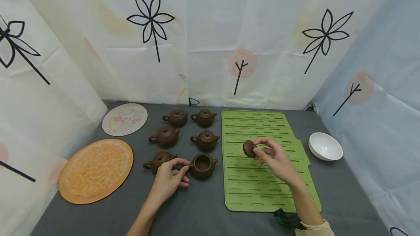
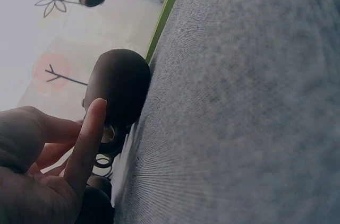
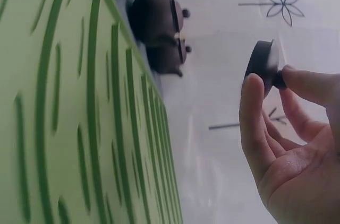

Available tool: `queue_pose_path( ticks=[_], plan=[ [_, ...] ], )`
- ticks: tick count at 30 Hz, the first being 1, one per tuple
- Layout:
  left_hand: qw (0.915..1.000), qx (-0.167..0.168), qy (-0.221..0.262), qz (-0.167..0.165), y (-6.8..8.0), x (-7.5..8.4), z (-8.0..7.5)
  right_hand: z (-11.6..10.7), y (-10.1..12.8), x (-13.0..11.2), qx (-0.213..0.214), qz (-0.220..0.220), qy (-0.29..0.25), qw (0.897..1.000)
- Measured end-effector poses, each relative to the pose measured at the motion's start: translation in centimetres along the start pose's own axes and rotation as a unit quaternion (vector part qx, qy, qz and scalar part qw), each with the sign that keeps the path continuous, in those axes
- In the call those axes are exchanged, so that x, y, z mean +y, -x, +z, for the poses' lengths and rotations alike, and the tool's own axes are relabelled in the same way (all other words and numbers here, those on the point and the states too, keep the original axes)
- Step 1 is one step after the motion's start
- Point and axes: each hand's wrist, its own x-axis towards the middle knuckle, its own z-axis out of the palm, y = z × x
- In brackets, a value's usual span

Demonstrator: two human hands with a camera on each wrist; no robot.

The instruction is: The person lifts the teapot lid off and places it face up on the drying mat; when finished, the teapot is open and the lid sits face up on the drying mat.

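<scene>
A brown teapot [image 1: 202,166] stands lidless on the grey cloth, its round opening facing up and its spout to the right. My left hand [image 1: 170,177] pinches its handle from the left; in the left wrist view the fingers overlap the handle beside the teapot's dark body [image 2: 118,86]. Over the green mat, my right hand [image 1: 273,157] holds up a small round teapot lid [image 1: 249,149], tilted on its side. The right wrist view shows thumb and fingers on the lid [image 3: 261,65] around its knob. Partly behind my left hand sits a lidded teapot [image 1: 159,158].
Several more lidded brown teapots [image 1: 205,140] stand in two columns behind. The green ridged mat [image 1: 241,199] lies right of them, with a white bowl [image 1: 325,146] beyond it. An orange round mat [image 1: 95,170] and a pale round mat [image 1: 124,119] lie at left. Patterned curtains enclose the table.
</scene>
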Motion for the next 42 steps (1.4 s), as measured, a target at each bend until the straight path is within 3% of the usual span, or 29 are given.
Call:
queue_pose_path(
  ticks=[4,11,15,17,21,25,33,42],
  plan=[
    [1.0000,0.001,-0.004,0.002,0.0,0.1,0.0,-1.3,1.1,0.7,0.006,0.007,-0.005,1.000],
    [1.0000,0.000,-0.006,0.004,0.0,0.1,0.0,-3.6,2.6,2.2,-0.016,-0.002,-0.074,0.997],
    [1.0000,0.001,-0.005,0.004,0.0,0.1,-0.1,-4.8,3.0,2.6,-0.017,0.033,-0.096,0.995],
    [1.0000,0.003,-0.006,0.005,0.0,0.1,-0.1,-5.3,3.2,2.6,-0.001,0.062,-0.084,0.995],
    [0.9999,0.006,-0.008,0.002,0.0,0.1,-0.1,-5.9,3.5,2.6,0.041,0.117,-0.010,0.992],
    [1.0000,0.007,-0.006,-0.003,0.1,0.1,0.0,-6.7,3.7,2.8,0.052,0.138,0.042,0.988],
    [1.0000,0.005,-0.004,-0.002,0.1,0.0,0.1,-8.2,4.2,4.3,0.045,0.146,0.022,0.988],
    [1.0000,0.007,-0.005,-0.001,0.1,0.1,0.1,-9.6,4.8,6.1,0.049,0.187,0.003,0.981]
  ],
)
